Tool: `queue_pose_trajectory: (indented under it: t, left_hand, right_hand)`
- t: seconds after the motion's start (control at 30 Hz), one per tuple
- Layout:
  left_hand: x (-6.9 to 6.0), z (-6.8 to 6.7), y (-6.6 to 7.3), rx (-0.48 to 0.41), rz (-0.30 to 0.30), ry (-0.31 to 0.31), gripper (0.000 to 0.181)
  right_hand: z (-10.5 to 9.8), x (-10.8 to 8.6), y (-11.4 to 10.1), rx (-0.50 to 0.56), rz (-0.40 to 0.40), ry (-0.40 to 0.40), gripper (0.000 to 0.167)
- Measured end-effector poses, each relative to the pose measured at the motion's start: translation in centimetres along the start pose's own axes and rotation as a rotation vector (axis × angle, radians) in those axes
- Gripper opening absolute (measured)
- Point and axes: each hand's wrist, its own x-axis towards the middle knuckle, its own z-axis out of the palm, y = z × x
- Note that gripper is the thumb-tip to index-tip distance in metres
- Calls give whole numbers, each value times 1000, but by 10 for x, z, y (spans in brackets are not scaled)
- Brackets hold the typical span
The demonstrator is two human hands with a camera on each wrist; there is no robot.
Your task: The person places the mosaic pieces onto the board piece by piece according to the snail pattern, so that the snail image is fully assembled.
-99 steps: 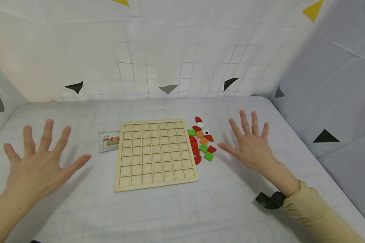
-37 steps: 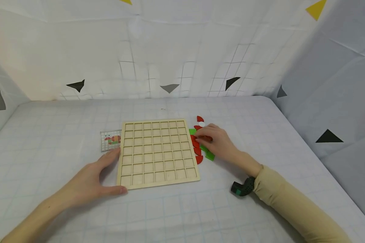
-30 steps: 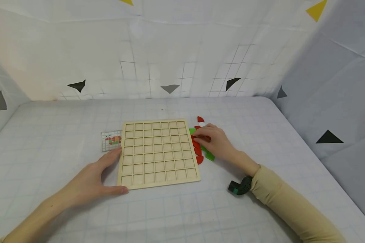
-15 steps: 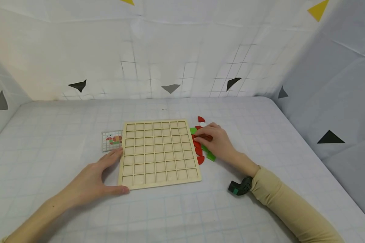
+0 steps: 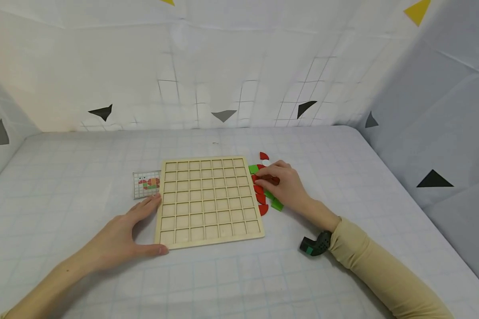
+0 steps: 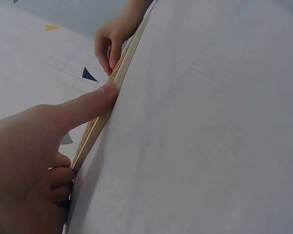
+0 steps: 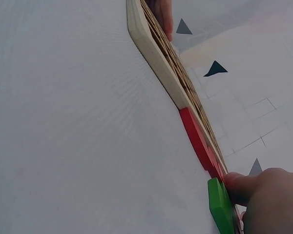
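A pale wooden grid board (image 5: 209, 206) lies flat in the middle of the table in the head view. My left hand (image 5: 117, 237) rests at its near left corner, thumb straight along the front edge and fingertips touching the left side; the left wrist view shows the thumb (image 6: 90, 105) on the rim. Beyond the board's right edge, my right hand (image 5: 289, 186) pinches at a red quarter-circle tile (image 5: 255, 178), largely covered by thumb and index finger. A green square tile (image 5: 253, 169) sits just beyond those fingertips. Other red tiles (image 5: 264, 210) line the board's edge.
A picture card (image 5: 146, 184) with a red, green and orange figure lies left of the board, under its edge or touching it. More green tiles (image 5: 277, 204) and a white round tile (image 5: 265, 163) surround the right hand. White cloth walls (image 5: 227, 66) enclose the table.
Both hands, earlier spread apart over the table, have come inward: the left onto the board, the right onto the tiles. In the last half second the green square tile shifted and turned slightly.
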Motion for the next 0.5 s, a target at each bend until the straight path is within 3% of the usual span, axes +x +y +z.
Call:
queue_pose_trajectory:
  t: [0.23, 0.5]
  left_hand:
    - [0, -1, 2, -6, -4, 1, 116]
    - [-1, -2, 2, -9, 0, 6, 115]
  right_hand:
    - [0, 0, -1, -16, 17, 5, 19]
    - [-1, 0, -2, 40, 73, -19, 21]
